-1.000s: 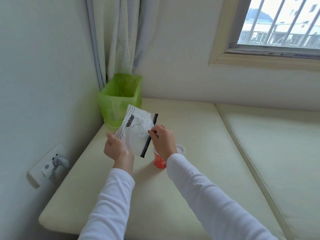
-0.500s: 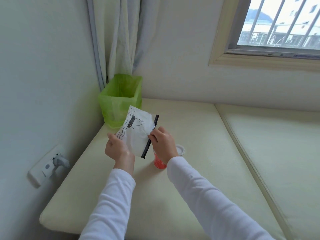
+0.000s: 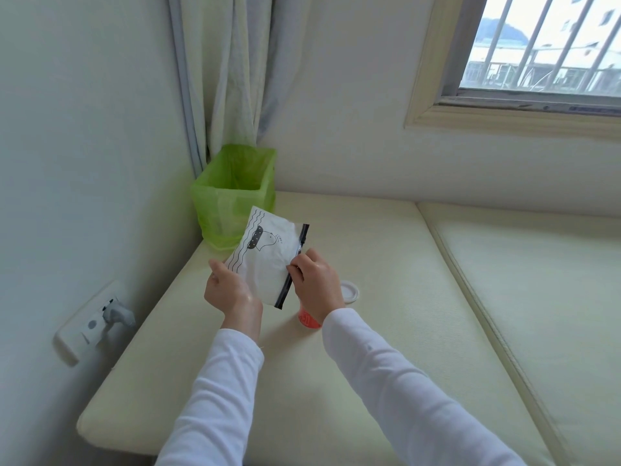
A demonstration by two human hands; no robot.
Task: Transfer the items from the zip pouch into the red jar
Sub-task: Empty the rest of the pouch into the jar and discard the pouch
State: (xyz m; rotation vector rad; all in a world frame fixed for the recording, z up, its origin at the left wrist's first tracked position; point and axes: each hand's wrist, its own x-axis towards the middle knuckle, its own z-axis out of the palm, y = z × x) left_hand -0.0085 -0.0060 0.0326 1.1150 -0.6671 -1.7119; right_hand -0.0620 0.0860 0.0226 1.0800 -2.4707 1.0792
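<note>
The left hand (image 3: 225,290) grips the pouch's (image 3: 265,260) bottom corner, holding it up over the cushion (image 3: 369,381). The right hand (image 3: 314,280) pinches the black zip strip (image 3: 292,267) at the pouch's edge. Opening seems the step in hand. The jar (image 3: 307,320) stands just below, half hidden, lid (image 3: 349,292) beside it. Next: open the mouth, tip over the jar.

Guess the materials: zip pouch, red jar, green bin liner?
Zip pouch: thin frosted plastic film, likely; it creases and carries a black zip strip. Red jar: probably rigid plastic, glossy, mostly hidden behind the right hand. Green bin liner: thin translucent plastic film, wrinkled and folded over the bin's rim.
</note>
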